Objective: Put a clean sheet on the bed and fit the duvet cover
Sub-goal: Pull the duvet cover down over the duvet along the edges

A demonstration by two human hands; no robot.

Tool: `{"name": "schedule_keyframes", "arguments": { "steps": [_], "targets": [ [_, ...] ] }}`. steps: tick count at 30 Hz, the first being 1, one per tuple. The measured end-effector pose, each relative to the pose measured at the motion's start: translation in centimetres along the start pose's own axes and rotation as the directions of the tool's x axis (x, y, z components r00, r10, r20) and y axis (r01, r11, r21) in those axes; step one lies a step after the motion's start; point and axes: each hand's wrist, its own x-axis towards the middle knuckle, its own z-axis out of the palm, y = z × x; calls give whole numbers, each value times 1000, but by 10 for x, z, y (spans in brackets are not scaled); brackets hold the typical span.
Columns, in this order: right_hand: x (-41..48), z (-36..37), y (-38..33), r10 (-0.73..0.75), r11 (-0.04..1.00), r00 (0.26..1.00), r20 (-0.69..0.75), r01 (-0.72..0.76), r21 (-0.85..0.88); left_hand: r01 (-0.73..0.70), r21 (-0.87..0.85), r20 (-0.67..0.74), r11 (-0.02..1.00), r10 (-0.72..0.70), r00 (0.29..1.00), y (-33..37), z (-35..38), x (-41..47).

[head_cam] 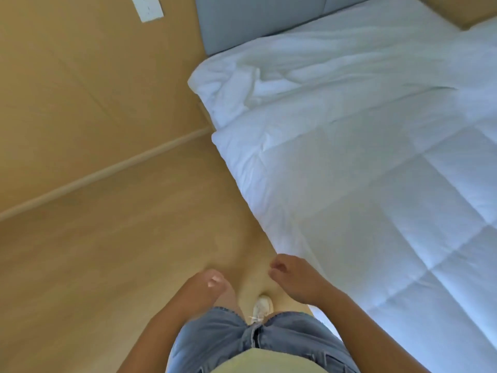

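Fingers (278,266) curl loosely beside the white quilted duvet (376,184).

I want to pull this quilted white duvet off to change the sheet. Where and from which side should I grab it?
Grip the quilted white duvet at its corner nearest the grey padded headboard, coming from the floor side, where the left hand and right hand hang empty. That corner seems to overhang the bed's edge, so its thick hem can be pinched from underneath.

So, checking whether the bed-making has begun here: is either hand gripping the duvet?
No, the left hand and right hand hang loosely curled over the floor, holding nothing, beside the white duvet.
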Motion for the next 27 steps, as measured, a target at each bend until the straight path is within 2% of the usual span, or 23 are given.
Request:
{"name": "schedule_keyframes", "arguments": {
  "steps": [6,11,15,18,20,23,25,27],
  "targets": [
    [134,-73,-61,53,994,991,-125,-40,101,-37,116,103,993,25,994,64,-118,132],
    [238,-128,-133,122,967,979,-161,-81,243,-104,254,161,962,64,985,139,-236,230],
    [309,-175,-176,134,931,967,-218,-47,361,-118,319,85,940,95,992,210,-305,318],
    [361,-211,-187,178,912,939,-293,-45,408,-135,366,58,921,122,991,265,-321,387],
    [396,-235,-183,193,934,903,-384,-49,354,-215,465,39,859,223,974,300,-316,431],
    [447,-274,-162,132,990,849,-512,-90,106,-357,592,35,723,420,907,344,-292,484],
    [475,-298,-141,121,983,857,-501,-175,-61,-456,692,108,560,544,832,368,-272,514],
    [494,-316,-116,189,946,865,-465,-287,-149,-550,750,239,368,624,744,387,-252,540]
  ]
}}
